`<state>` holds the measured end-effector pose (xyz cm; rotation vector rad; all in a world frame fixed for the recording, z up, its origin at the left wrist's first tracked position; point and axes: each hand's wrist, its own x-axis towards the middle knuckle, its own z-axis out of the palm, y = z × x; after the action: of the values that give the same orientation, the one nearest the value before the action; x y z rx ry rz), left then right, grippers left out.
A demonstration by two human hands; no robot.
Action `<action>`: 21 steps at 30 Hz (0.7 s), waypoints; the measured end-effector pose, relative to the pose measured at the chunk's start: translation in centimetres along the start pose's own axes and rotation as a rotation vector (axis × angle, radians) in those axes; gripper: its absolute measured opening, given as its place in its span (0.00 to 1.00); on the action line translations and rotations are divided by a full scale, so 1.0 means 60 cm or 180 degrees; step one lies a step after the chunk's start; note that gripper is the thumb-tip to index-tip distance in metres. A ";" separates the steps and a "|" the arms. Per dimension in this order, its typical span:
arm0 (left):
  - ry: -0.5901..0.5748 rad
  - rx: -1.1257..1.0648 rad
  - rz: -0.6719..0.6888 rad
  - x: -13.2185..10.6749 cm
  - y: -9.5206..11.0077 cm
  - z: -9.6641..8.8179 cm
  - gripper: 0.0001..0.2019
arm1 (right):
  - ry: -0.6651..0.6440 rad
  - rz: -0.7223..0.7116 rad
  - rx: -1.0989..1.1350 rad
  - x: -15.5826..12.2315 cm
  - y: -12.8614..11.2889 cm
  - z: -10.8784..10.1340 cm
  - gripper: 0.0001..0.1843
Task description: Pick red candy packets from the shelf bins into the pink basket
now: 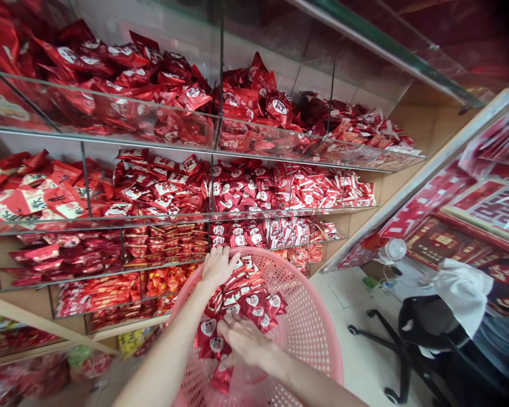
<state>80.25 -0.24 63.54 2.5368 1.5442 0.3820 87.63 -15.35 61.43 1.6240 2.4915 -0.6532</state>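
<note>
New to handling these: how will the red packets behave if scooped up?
The red packets look light and floppy, slumped in a loose pile. Their glossy wrappers seem slippery, so some may slide off each other into the pink plastic basket.

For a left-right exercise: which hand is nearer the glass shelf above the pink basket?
Left. The left hand is at the glass shelf's front edge; the right hand is farther back, on red packets in the pink basket.

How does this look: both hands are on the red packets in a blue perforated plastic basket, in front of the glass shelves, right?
The colour is wrong: the perforated plastic basket is pink, not blue, as the head view shows. The rest stands: the left hand and right hand are on the red packets, in front of the glass shelves.
</note>
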 end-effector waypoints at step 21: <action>0.0093 0.0006 0.0038 -0.002 -0.001 0.001 0.29 | -0.0749 -0.0445 -0.0546 -0.031 -0.018 0.063 0.02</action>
<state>80.16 -0.34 63.46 2.5541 1.5408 0.4212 86.88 -18.84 58.93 1.2465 2.4279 -0.5879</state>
